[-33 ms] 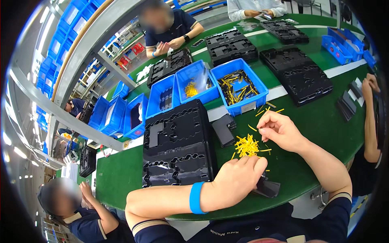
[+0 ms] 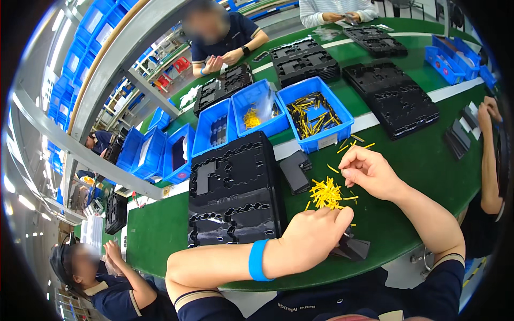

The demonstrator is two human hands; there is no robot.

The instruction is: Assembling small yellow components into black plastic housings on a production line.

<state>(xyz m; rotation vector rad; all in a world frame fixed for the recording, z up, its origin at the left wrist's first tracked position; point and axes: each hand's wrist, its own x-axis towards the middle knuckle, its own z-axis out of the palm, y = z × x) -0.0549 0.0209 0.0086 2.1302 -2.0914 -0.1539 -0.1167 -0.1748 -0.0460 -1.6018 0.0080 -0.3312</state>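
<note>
My left hand (image 2: 310,241), with a blue band at its wrist, is closed just in front of a loose pile of thin yellow strips (image 2: 325,193). Its fingers curl downward, so whatever they grip is hidden. Dark flat pieces (image 2: 353,249) stick out beside and under that hand; whether it holds them I cannot tell. To the right of the pile, my right hand (image 2: 372,174) has thumb and fingertips pinched together low over the table. Anything in that pinch is too small to name. A few yellow strips (image 2: 364,145) lie scattered beyond it.
A tall stack of black moulded trays (image 2: 235,187) stands left of my hands, with black flat pieces (image 2: 295,172) beside it. Behind are blue bins (image 2: 345,128), one holding yellow-and-black strips. More black trays (image 2: 393,101) lie farther right. Co-workers sit around the green table (image 2: 155,235).
My hands and the yellow strips stay where they were. The co-worker at the lower left has shifted head position slightly.
</note>
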